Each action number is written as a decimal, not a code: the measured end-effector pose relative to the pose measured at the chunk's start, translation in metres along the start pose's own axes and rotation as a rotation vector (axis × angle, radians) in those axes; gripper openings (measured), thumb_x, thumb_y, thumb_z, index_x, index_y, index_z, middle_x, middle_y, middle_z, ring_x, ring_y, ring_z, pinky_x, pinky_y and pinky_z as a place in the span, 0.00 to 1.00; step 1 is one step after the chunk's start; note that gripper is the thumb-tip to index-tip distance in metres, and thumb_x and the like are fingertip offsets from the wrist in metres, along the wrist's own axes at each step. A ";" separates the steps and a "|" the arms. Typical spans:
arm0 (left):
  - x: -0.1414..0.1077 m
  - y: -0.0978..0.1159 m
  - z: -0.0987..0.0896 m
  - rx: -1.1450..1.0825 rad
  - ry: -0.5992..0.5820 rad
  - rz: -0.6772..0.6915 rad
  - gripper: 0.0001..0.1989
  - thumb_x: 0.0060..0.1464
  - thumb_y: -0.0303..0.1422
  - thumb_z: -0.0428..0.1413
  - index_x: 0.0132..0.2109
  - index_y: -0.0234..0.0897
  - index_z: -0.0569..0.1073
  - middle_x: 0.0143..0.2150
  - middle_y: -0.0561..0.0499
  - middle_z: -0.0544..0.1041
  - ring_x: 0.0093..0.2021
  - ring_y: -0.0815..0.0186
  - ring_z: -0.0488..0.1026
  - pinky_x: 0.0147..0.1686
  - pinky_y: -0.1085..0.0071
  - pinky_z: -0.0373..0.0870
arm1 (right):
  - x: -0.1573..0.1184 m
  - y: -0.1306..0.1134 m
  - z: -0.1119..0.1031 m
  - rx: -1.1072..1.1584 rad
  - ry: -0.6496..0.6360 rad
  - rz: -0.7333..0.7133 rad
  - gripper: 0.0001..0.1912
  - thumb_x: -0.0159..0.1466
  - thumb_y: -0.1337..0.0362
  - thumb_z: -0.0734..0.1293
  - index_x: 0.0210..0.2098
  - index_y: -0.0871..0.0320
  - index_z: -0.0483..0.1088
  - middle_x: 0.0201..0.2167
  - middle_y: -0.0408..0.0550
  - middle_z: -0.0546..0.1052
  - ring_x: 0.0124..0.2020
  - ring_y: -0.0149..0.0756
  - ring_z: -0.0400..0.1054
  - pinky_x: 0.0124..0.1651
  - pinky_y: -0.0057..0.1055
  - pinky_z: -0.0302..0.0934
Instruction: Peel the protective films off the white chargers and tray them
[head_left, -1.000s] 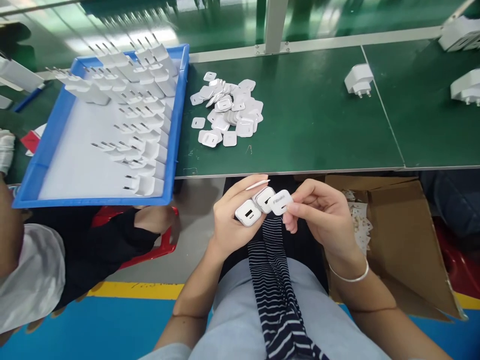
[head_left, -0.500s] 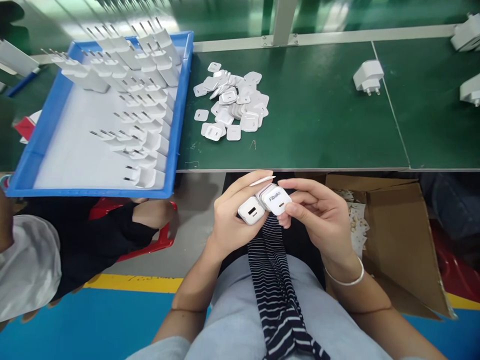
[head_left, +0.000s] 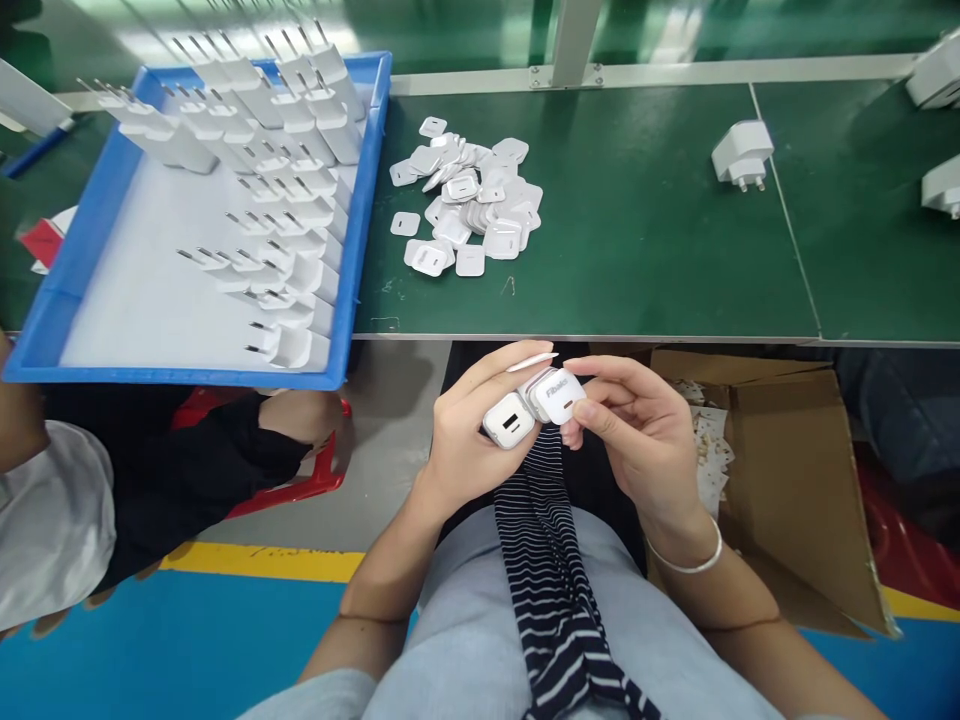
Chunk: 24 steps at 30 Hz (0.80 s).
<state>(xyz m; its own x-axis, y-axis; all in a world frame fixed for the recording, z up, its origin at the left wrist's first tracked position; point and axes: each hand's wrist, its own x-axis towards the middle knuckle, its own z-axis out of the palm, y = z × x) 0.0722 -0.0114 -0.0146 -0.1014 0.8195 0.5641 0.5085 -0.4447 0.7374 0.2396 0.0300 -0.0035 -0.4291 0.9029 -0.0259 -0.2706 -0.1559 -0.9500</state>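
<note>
My left hand (head_left: 469, 425) is wrapped round a white charger (head_left: 509, 420) whose end with port openings faces up. A thin white piece (head_left: 532, 361) sticks out between its fingers. Just right of that charger, my right hand (head_left: 637, 420) pinches a white square cover (head_left: 559, 396) with grey lettering and a small slot, at the end of a second white body. How far the cover is seated cannot be made out. On the green table beyond lies a pile of similar white covers (head_left: 470, 261).
A blue tray (head_left: 341, 300) with several upright white chargers stands at the left. One white plug (head_left: 742, 152) is on the table at right. An open cardboard box (head_left: 802, 480) is below right; a person sits at left.
The camera view has shifted slightly. Both hands keep the same grips, with the pieces a little further right in the picture.
</note>
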 end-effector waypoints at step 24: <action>-0.004 -0.002 0.000 0.039 -0.024 0.037 0.20 0.56 0.22 0.61 0.55 0.37 0.76 0.57 0.43 0.79 0.55 0.59 0.79 0.55 0.63 0.79 | -0.002 -0.011 0.001 -0.195 0.016 0.070 0.12 0.64 0.67 0.73 0.47 0.51 0.76 0.25 0.39 0.77 0.26 0.31 0.73 0.29 0.29 0.71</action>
<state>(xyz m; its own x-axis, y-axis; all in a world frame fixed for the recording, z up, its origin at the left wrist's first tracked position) 0.0712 -0.0133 -0.0184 -0.0614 0.8116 0.5810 0.5442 -0.4607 0.7011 0.2427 0.0296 0.0075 -0.4267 0.8991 -0.0976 -0.0679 -0.1394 -0.9879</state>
